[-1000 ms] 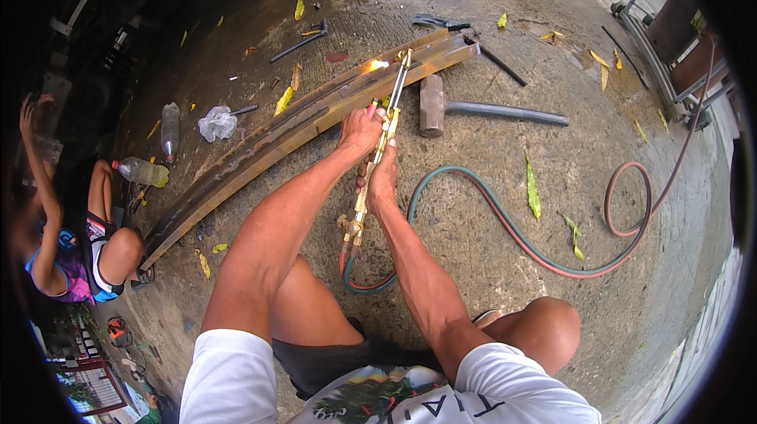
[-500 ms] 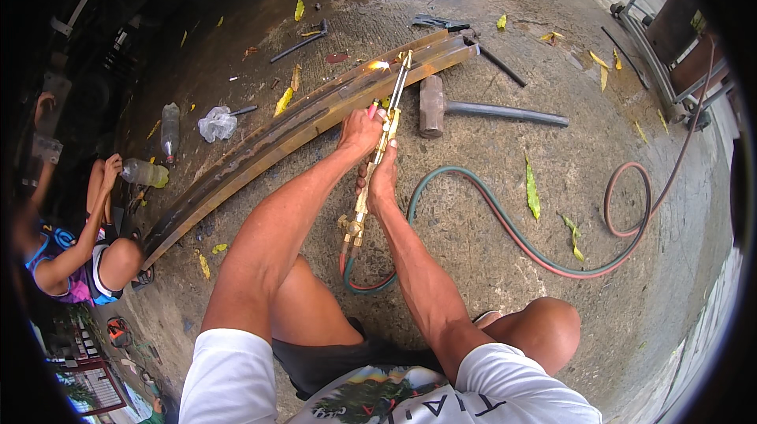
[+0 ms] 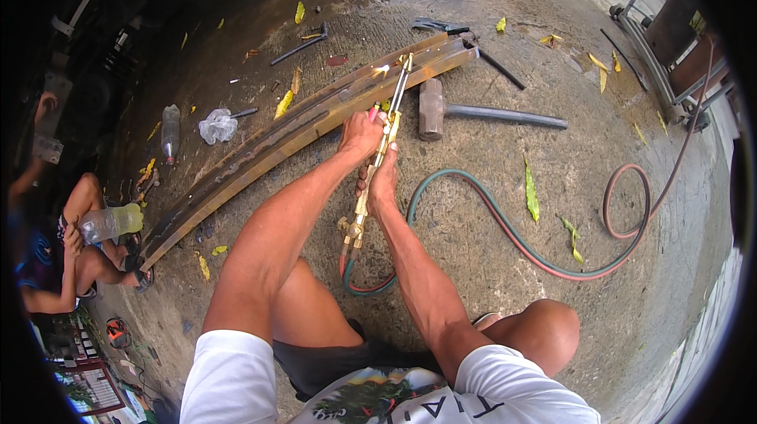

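A brass cutting torch (image 3: 400, 94) slants away from me, its tip over a long rusty steel channel (image 3: 260, 148) on the concrete. My right hand (image 3: 383, 178) is closed round the torch's handle. My left hand (image 3: 363, 134) grips the torch higher up, at its valve section, with fingers curled. A small pink item (image 3: 374, 112) pokes out by the left thumb; its kind is hard to make out. On the steel, left of the torch tip, a small bright flame or glow (image 3: 382, 70) shows. Green and red twin hoses (image 3: 473, 180) run from the torch's rear end.
A sledgehammer (image 3: 431, 109) lies just right of the steel. Beyond are a hammer (image 3: 315, 36) and a dark rod (image 3: 502, 68). At left, a person (image 3: 75, 239) crouches holding a plastic bottle (image 3: 112, 223); another bottle (image 3: 170, 132) and a plastic bag (image 3: 217, 126) lie nearby. A wheeled frame (image 3: 670, 69) stands right.
The glow on the steel has shrunk. At the left, the crouching person has shifted, and the bottle in hand has moved down and toward the left. My hands and the torch hardly moved.
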`<state>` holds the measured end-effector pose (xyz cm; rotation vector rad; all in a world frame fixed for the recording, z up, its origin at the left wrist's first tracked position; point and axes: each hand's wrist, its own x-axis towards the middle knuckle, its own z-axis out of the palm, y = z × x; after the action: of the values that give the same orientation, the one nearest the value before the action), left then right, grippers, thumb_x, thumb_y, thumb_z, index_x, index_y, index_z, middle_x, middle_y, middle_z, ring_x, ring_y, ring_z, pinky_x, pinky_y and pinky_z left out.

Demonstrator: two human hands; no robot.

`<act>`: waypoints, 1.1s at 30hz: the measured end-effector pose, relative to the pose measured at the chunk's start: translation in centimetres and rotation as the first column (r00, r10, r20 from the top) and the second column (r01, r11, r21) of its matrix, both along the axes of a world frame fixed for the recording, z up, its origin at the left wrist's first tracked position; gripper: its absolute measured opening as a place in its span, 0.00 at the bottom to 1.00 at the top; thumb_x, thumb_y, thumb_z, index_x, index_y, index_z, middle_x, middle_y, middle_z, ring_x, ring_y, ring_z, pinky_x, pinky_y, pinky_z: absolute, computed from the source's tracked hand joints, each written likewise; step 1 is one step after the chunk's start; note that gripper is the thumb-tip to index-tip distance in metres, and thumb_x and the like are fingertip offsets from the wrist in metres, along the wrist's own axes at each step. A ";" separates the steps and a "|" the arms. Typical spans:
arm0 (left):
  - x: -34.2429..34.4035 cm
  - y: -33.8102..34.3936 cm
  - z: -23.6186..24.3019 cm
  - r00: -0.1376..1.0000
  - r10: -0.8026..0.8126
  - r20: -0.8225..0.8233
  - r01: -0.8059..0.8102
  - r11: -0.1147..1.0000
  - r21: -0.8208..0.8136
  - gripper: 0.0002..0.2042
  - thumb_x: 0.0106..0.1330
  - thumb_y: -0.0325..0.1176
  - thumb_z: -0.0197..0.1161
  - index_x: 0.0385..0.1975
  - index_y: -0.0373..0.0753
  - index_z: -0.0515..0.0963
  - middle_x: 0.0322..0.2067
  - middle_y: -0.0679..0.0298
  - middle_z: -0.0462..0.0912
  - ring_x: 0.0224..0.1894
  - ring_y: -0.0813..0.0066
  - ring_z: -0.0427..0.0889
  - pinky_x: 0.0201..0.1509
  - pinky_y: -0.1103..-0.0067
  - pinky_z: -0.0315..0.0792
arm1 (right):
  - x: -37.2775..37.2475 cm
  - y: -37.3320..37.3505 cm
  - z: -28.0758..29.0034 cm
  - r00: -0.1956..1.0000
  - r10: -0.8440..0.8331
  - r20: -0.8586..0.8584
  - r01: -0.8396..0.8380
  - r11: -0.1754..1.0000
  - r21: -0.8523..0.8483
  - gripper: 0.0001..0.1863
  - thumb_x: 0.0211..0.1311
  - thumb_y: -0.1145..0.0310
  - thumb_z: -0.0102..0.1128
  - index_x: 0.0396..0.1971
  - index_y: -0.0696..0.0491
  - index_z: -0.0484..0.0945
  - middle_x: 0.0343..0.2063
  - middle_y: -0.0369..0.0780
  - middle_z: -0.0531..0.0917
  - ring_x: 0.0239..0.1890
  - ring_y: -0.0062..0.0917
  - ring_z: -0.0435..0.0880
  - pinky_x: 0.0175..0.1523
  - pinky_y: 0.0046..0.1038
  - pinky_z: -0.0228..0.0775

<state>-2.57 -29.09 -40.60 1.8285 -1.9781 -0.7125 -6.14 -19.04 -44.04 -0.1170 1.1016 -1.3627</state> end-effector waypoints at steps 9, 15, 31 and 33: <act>-0.2 -0.1 -0.5 1.000 -0.016 0.002 0.016 1.000 -0.015 0.24 0.68 0.50 0.57 0.27 0.29 0.80 0.24 0.45 0.81 0.30 0.50 0.82 0.39 0.60 0.72 | -0.1 -0.1 -0.3 1.000 -0.009 0.019 0.009 1.000 -0.007 0.36 0.67 0.29 0.26 0.30 0.51 0.65 0.12 0.33 0.66 0.10 0.20 0.66 0.13 0.26 0.61; -0.1 -0.2 -0.8 0.999 -0.042 0.007 0.043 0.997 -0.059 0.24 0.68 0.50 0.56 0.28 0.30 0.80 0.25 0.45 0.81 0.30 0.48 0.81 0.39 0.60 0.72 | 0.0 -0.1 -0.8 0.996 -0.009 0.090 0.011 1.000 -0.024 0.36 0.67 0.29 0.26 0.30 0.50 0.65 0.12 0.33 0.66 0.10 0.20 0.65 0.13 0.26 0.59; 2.6 12.1 11.9 0.466 -0.830 0.306 0.727 0.556 0.402 0.12 0.64 0.32 0.61 0.37 0.32 0.66 0.23 0.44 0.78 0.31 0.45 0.83 0.35 0.57 0.74 | -4.2 -0.7 1.1 0.962 0.124 0.244 -0.059 0.964 -0.260 0.41 0.59 0.21 0.25 0.31 0.49 0.64 0.12 0.32 0.65 0.10 0.18 0.64 0.13 0.24 0.57; 3.6 14.5 10.8 0.374 -0.861 0.345 0.764 0.497 0.412 0.12 0.61 0.30 0.62 0.37 0.33 0.66 0.25 0.45 0.79 0.32 0.46 0.84 0.36 0.58 0.75 | -4.1 0.2 1.9 0.950 0.119 0.290 -0.033 0.958 -0.285 0.40 0.59 0.21 0.30 0.31 0.49 0.64 0.14 0.32 0.65 0.11 0.18 0.63 0.15 0.23 0.58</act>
<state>1.07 -14.63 -29.80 0.9960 -3.3796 -0.6913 -10.21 -18.87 -42.19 -0.1460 0.6382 -1.4045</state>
